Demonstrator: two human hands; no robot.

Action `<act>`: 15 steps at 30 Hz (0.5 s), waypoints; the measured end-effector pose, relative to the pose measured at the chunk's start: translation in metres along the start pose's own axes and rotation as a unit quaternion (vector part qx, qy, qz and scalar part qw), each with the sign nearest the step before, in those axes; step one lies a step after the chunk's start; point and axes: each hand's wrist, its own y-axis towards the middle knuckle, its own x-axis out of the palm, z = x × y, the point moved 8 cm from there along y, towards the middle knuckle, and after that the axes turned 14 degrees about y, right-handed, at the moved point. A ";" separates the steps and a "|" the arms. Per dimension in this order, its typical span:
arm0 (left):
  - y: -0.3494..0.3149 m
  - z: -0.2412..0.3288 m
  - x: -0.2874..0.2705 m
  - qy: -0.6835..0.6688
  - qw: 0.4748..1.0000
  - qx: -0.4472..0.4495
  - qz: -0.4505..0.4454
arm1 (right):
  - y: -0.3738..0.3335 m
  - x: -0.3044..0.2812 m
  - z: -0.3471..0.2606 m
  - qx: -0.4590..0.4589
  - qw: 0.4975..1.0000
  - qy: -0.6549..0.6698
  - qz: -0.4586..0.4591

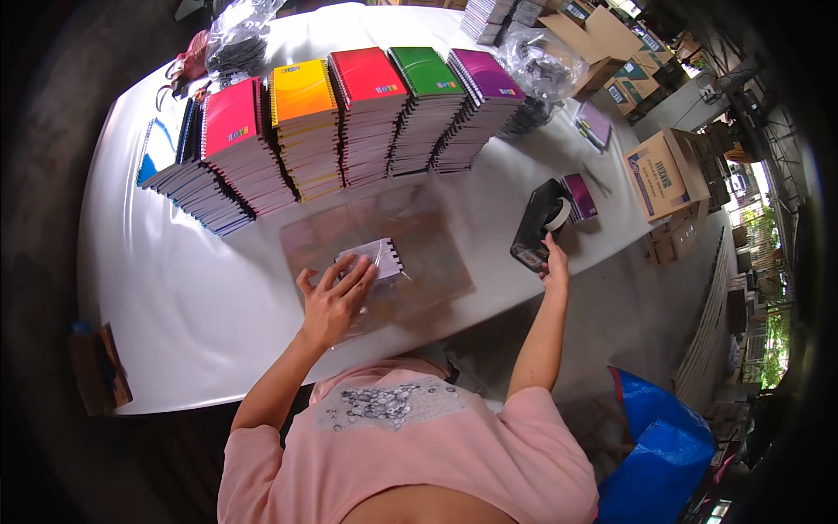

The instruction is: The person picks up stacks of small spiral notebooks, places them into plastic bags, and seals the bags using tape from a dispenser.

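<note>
Both extended — left hand splayed, right hand curled

A small white spiral-bound pad lies flat near the front edge of the table, bound side rightward. Farther right, a black tape dispenser with a pale roll sits near that edge.

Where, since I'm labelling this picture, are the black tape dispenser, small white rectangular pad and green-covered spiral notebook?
Black tape dispenser [529,230], head view: dark body.
Small white rectangular pad [384,257], head view: uncovered top face.
Green-covered spiral notebook [426,72], head view: upper cover.
</note>
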 end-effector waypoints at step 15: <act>0.004 -0.006 -0.008 -0.062 0.998 -0.004 0.019 | -0.114 -0.008 -0.005 -0.245 0.782 -0.472 0.325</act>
